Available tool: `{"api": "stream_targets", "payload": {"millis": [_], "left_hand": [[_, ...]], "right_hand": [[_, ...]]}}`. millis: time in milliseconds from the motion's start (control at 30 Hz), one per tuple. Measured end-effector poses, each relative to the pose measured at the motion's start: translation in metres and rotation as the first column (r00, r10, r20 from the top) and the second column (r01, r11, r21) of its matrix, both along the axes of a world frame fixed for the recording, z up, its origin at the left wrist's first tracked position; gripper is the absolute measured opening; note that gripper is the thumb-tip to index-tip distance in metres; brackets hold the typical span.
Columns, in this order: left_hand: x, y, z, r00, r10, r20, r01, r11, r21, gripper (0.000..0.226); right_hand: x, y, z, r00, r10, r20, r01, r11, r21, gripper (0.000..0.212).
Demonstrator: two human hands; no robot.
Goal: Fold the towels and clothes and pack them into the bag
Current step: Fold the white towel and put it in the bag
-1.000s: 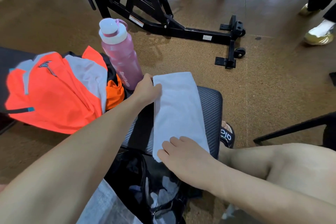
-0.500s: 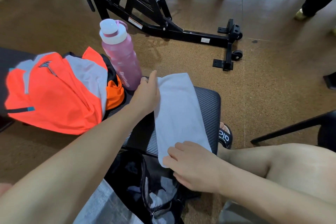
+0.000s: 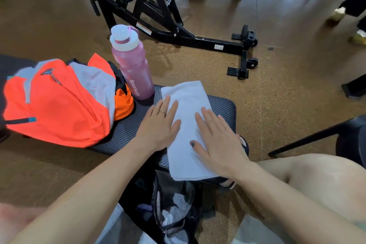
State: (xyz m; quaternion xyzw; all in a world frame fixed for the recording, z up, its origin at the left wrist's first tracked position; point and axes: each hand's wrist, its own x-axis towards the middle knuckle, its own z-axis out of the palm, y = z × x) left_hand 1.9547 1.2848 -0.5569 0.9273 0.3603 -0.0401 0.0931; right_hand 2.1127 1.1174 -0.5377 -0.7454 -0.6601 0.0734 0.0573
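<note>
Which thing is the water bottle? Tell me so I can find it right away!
Find the black padded bench in the middle. Behind the white towel, at the bench's far edge, stands the bottle, upright beside the orange and grey clothes. It is the only tall, see-through pink thing, with a white cap.

A white towel is lying on a black, finely woven-patterned table. Left of it, neon orange and grey clothes are sitting beside a pink bottle wearing a white cap. The floor is showing speckled brown.
</note>
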Motion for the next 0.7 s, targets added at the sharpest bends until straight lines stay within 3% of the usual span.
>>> {"api": "stream_targets", "payload": {"millis": [133, 300, 500, 567, 700], "left_hand": [[0.003, 0.004, 0.016, 0.999, -0.033, -0.009, 0.033, 0.998, 0.044, 0.082], [0.037, 0.024, 0.028, 0.995, -0.102, 0.02, 0.097, 0.982, 0.16, 0.084], [0.053, 0.051, 0.007, 0.997, 0.03, -0.075, -0.032, 0.999, -0.02, 0.071], [0.06, 0.053, 0.012, 0.996, 0.031, -0.089, -0.031, 1.0, 0.0, 0.071], [0.049, 0.039, 0.008, 0.997, -0.069, 0.03, 0.064, 0.986, 0.153, 0.076]], "right_hand": [[0.006, -0.007, -0.003, 0.997, 0.067, 0.024, -0.063, 0.989, -0.135, 0.074], [-0.008, 0.028, 0.013, 0.998, 0.067, 0.014, -0.068, 0.987, 0.145, 0.072], [0.003, 0.02, -0.028, 0.999, -0.018, -0.034, 0.017, 1.0, -0.013, 0.073], [0.002, 0.021, -0.025, 1.0, -0.005, -0.03, 0.005, 1.0, -0.009, 0.073], [0.003, 0.023, -0.024, 0.998, -0.003, -0.059, 0.001, 1.0, -0.018, 0.073]]}}
